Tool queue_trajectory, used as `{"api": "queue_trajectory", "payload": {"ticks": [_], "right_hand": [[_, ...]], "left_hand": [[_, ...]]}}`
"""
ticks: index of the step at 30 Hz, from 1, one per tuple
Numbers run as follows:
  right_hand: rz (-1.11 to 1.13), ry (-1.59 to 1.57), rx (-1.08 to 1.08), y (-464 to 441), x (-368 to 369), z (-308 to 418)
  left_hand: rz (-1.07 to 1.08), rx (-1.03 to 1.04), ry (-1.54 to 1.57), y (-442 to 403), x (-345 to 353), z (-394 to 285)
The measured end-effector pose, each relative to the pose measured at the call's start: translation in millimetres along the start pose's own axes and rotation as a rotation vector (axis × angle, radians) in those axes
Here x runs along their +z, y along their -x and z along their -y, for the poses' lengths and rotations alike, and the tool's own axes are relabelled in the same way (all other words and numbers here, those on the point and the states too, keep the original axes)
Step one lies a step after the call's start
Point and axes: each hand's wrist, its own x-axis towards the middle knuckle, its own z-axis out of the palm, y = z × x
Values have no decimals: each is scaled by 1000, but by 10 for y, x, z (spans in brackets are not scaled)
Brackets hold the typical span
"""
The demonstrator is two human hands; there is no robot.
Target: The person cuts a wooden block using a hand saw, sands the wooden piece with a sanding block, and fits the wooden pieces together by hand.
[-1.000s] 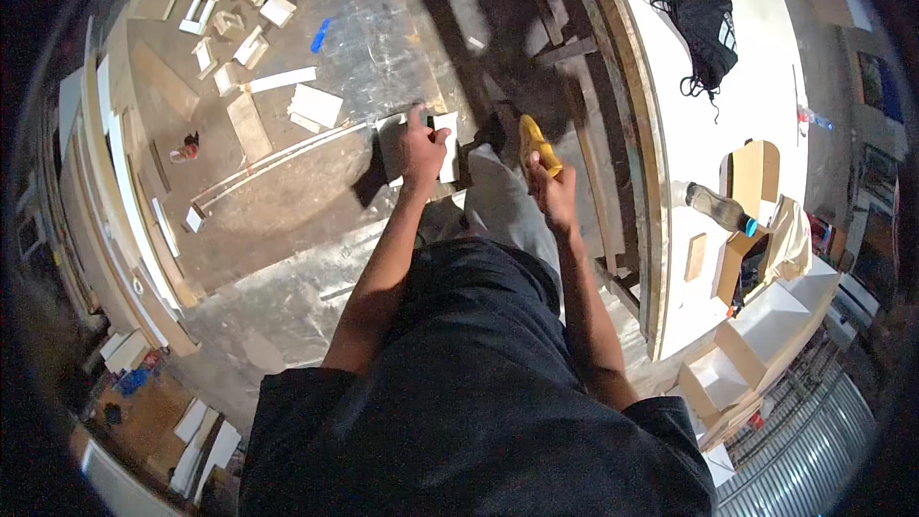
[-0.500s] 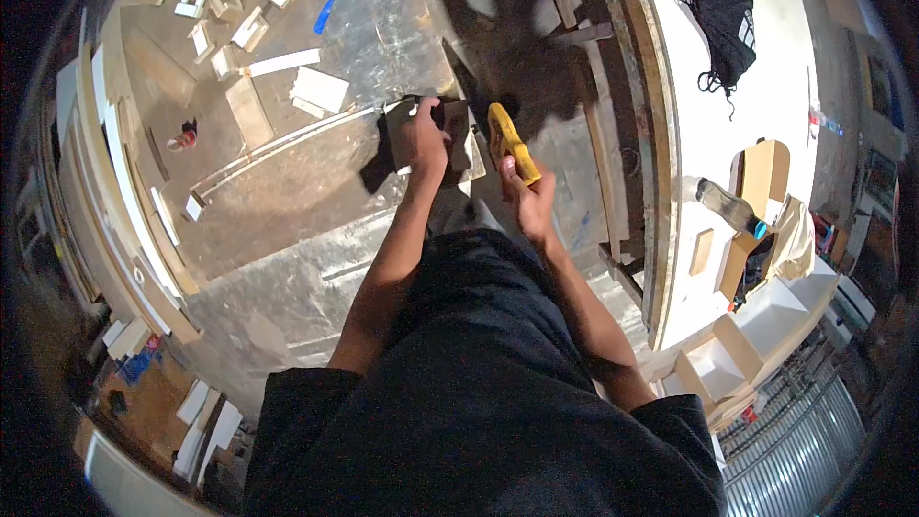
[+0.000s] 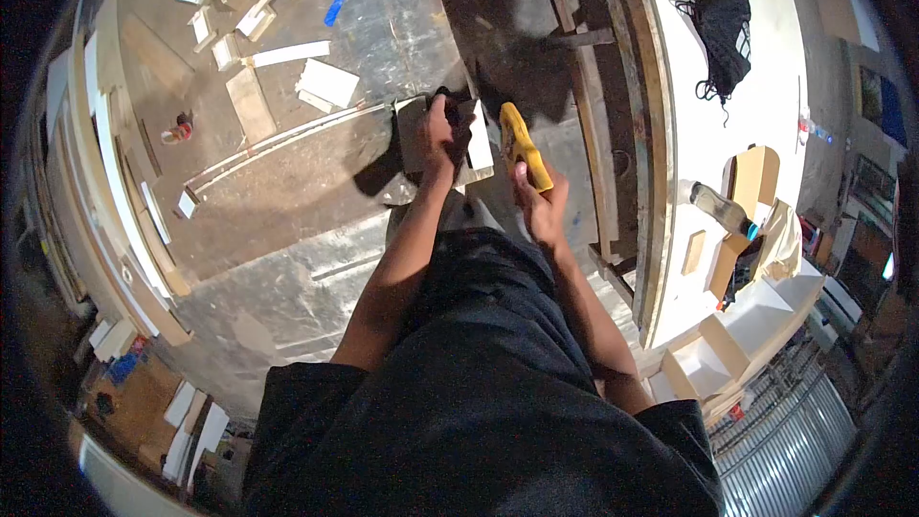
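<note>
My left hand (image 3: 439, 139) grips a small assembly of light boards (image 3: 481, 142) at the near edge of the worktable, with its fingers partly in shadow. Just right of it, my right hand (image 3: 542, 201) is closed around a yellow tool (image 3: 525, 148), whose far end points up and away from me. A small gap separates the tool from the boards. The underside of the tool and the fingertips of my left hand are hard to make out.
Several small wooden pieces (image 3: 256, 17) lie at the upper left beside a blue strip (image 3: 335, 7). At right, a white surface (image 3: 684, 86) bears a black cloth item (image 3: 720, 38), a bottle (image 3: 720, 208) and a cardboard box (image 3: 755, 177). Wooden beams (image 3: 646, 148) run along its edge.
My right hand has brought the yellow tool left, closer to the boards. My left hand and the boards appear slightly further right in view, and the boards have tilted.
</note>
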Motion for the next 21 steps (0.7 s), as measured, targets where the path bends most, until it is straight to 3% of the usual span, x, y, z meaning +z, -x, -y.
{"api": "queue_trajectory", "payload": {"ticks": [5,7,11,16,21], "right_hand": [[31,39,30,-11,24,185],[44,68,30,-51,28,268],[91,197,-72,-143,134,374],[116,169,15,-533,208,3],[43,122,57,-331,95,114]], "left_hand": [[30,-17,148,-124,291,488],[-108,102,348,-65,293,424],[65,97,60,-83,312,605],[-180,147,246,-218,480,881],[-123,27,151,-230,454,827]]}}
